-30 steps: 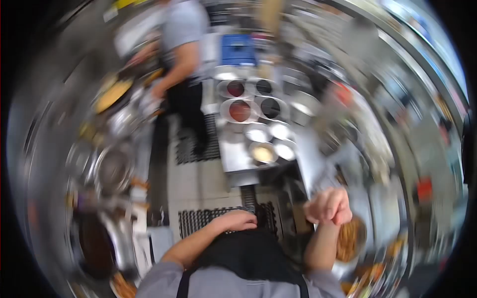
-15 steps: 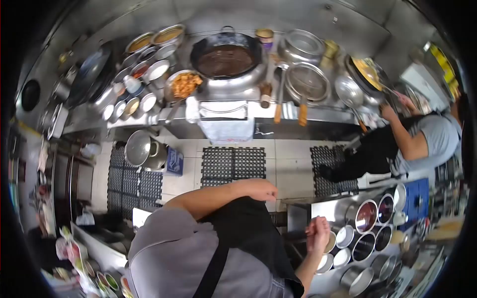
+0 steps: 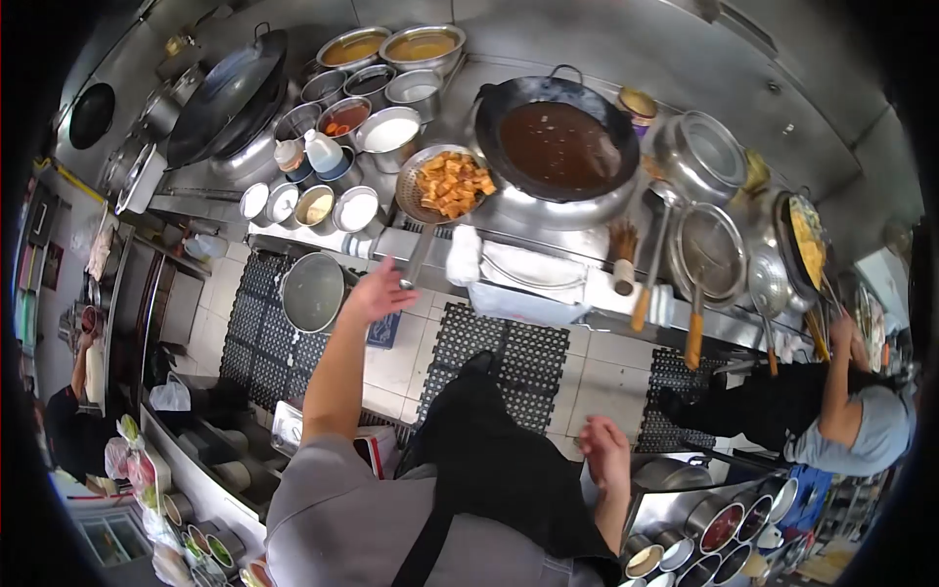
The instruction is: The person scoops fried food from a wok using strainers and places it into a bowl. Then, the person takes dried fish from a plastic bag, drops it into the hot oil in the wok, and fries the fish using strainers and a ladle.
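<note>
My left hand (image 3: 377, 293) reaches toward the stove counter with its fingers spread, holding nothing. Its fingertips are right beside the lower end of the handle of a perforated strainer ladle (image 3: 415, 203); whether they touch I cannot tell. The ladle is heaped with browned fried cubes (image 3: 455, 184) and rests on the counter edge. To its right sits a large black wok (image 3: 628, 147) of dark brown liquid. My right hand (image 3: 606, 452) hangs at my right side, fingers loosely curled and a little apart, with nothing visible in it. It is nearest to the rear counter's pots.
Metal pots of sauces (image 3: 389, 132) and squeeze bottles (image 3: 323, 150) stand left of the ladle. A tall pot (image 3: 313, 292) is on the floor at left. A wire skimmer (image 3: 708, 250) lies right of the wok. A co-worker (image 3: 849, 421) works at the right-hand wok.
The view has turned and moved nearer the stove. My left arm has swung out from across my body toward the ladle handle, its fingers opening. My right hand stays low at my side.
</note>
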